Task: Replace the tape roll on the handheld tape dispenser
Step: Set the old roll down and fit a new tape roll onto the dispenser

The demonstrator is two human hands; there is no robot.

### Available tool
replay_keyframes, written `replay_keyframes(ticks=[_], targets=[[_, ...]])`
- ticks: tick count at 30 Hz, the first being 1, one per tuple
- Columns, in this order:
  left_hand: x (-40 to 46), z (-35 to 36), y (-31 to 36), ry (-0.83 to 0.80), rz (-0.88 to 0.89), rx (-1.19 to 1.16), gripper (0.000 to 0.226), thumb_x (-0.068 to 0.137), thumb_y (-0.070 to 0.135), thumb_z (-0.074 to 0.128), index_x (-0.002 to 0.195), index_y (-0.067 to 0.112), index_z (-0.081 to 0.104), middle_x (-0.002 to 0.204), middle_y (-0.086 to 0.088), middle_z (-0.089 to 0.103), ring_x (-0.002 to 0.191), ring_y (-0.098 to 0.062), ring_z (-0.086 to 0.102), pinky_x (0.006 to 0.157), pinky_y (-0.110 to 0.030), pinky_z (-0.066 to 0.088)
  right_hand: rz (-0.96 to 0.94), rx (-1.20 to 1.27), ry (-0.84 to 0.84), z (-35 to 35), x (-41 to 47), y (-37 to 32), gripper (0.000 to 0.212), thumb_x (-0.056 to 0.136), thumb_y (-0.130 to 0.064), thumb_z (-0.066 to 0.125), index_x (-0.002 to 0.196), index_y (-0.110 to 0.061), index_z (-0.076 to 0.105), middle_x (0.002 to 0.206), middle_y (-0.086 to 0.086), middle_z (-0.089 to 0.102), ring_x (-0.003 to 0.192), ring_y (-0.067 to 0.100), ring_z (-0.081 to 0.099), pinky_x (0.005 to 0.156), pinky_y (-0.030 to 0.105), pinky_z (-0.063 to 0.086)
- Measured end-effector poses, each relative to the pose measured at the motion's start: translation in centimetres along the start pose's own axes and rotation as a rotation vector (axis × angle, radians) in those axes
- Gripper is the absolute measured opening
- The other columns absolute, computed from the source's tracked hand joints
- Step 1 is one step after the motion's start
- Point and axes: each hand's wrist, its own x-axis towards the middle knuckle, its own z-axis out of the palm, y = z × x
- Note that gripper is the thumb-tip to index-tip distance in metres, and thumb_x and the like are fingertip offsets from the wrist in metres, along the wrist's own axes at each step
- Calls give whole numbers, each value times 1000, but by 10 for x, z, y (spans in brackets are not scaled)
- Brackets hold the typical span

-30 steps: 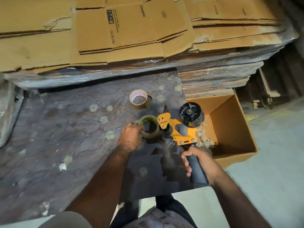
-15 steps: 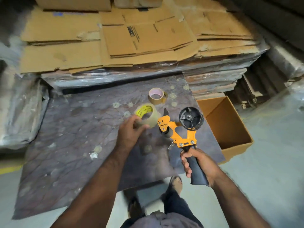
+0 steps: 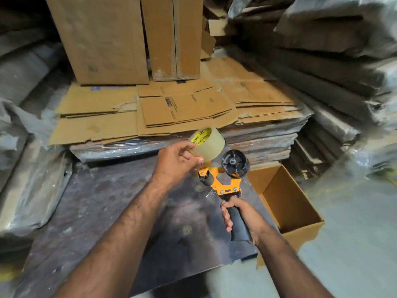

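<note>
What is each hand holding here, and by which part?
The left hand holds the new tape roll by its outer curved band. The right hand grips the tape dispenser by its black handle.

Your tape roll [image 3: 207, 142] is clear tan with a yellow core printed in black letters. Your dispenser [image 3: 223, 181] has an orange-yellow frame, black hub and black handle. The open box [image 3: 287, 203] is orange-brown inside. The table [image 3: 96, 207] is dark grey-purple, veined, with pale splotches. The flattened cartons [image 3: 171, 108] are plain brown.
</note>
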Motion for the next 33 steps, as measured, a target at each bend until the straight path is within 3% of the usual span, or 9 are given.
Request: replay_keyframes(ticks=[2, 6, 7, 10, 14, 20, 28, 33], targets=[[-1, 14, 11, -21, 37, 37, 40, 75, 5, 85, 106, 24, 68, 77, -8, 76, 74, -25, 76, 77, -45, 64, -5, -2, -9, -3, 0, -5, 13, 79, -11, 56, 68, -7, 59, 57, 7, 51, 38, 16, 47, 39, 28, 47], [-8, 40, 21, -17, 207, 285, 32, 77, 15, 85, 105, 25, 74, 72, 4, 74, 59, 2, 63, 67, -17, 58, -19, -15, -44, -2, 2, -13, 10, 74, -15, 59, 67, -8, 59, 57, 7, 51, 38, 17, 48, 39, 28, 48], [-10, 44, 20, -25, 262, 346, 31, 78, 17, 84, 106, 26, 74, 73, 7, 73, 61, 2, 64, 67, -16, 57, -19, -16, -52, -1, 3, -14, 10, 73, -15, 59, 67, -8, 59, 57, 8, 51, 38, 17, 48, 39, 28, 48], [-14, 55, 14, -19, 448, 555, 27, 78, 24, 81, 104, 28, 72, 80, 9, 74, 72, -12, 68, 76, -32, 55, -23, 1, -83, 1, 5, -16, 10, 74, -15, 58, 67, -8, 59, 57, 8, 51, 38, 17, 48, 39, 28, 48], [-15, 65, 12, 25, 547, 850, 23, 80, 31, 76, 101, 32, 69, 86, 12, 74, 83, -17, 60, 79, -37, 29, -10, 26, -110, -1, 6, -14, 10, 77, -14, 57, 68, -9, 58, 58, 6, 50, 39, 15, 47, 40, 27, 47], [-4, 61, 17, -6, 377, 908, 25, 86, 40, 71, 110, 39, 65, 80, 17, 68, 91, -10, 46, 85, -36, 29, 19, 43, -142, -5, 8, -8, 11, 78, -15, 56, 69, -8, 57, 56, 5, 51, 38, 15, 47, 40, 25, 47], [1, 63, 19, 12, 360, 915, 30, 83, 45, 74, 112, 40, 64, 77, 19, 67, 92, -9, 46, 85, -37, 29, 14, 73, -155, -5, 15, 0, 11, 72, -19, 60, 70, -9, 58, 56, 5, 52, 37, 14, 46, 40, 26, 45], [4, 70, 30, -49, 188, 933, 32, 83, 45, 75, 111, 42, 61, 84, 16, 65, 99, -13, 46, 90, -41, 30, 12, 101, -182, -4, 21, 8, 11, 74, -18, 58, 70, -9, 55, 56, 4, 51, 37, 13, 43, 40, 25, 42]])
